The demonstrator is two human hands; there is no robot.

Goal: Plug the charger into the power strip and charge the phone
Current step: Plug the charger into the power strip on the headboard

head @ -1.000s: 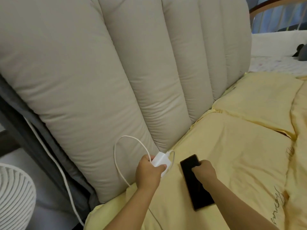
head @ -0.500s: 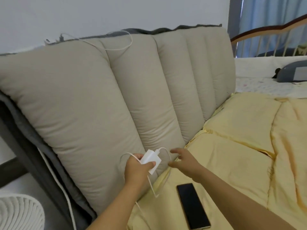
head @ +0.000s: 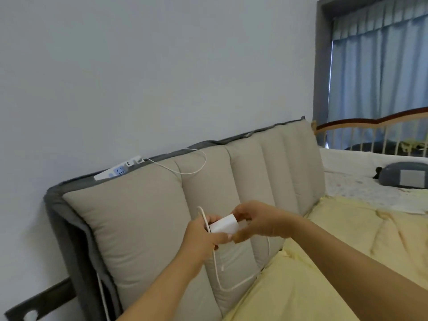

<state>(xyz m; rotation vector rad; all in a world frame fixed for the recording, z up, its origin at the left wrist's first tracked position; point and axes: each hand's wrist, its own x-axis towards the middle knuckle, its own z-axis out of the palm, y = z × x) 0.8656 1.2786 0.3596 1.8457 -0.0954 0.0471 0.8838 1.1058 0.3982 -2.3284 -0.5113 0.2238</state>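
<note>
A white charger block [head: 223, 224] is held in front of the beige headboard cushion, between both hands. My left hand [head: 203, 239] grips its left end, where the white cable [head: 216, 269] leaves and loops down over the cushion. My right hand [head: 257, 222] pinches the block's right end with fingers and thumb. The white power strip [head: 118, 170] lies on top of the headboard at the upper left, well above and left of the hands, with another thin white cable [head: 185, 169] plugged into it. The phone is out of view.
The padded beige headboard [head: 143, 228] leans on a grey frame against the white wall. A yellow quilt [head: 335, 262] covers the bed at the right. A cot with a wooden rail [head: 375, 121] and a grey cushion [head: 403, 178] stands beyond, in front of blue curtains.
My view has tilted up, so the phone has left the frame and the power strip shows. My left hand has lifted the charger; my right hand, free before, now holds its other end.
</note>
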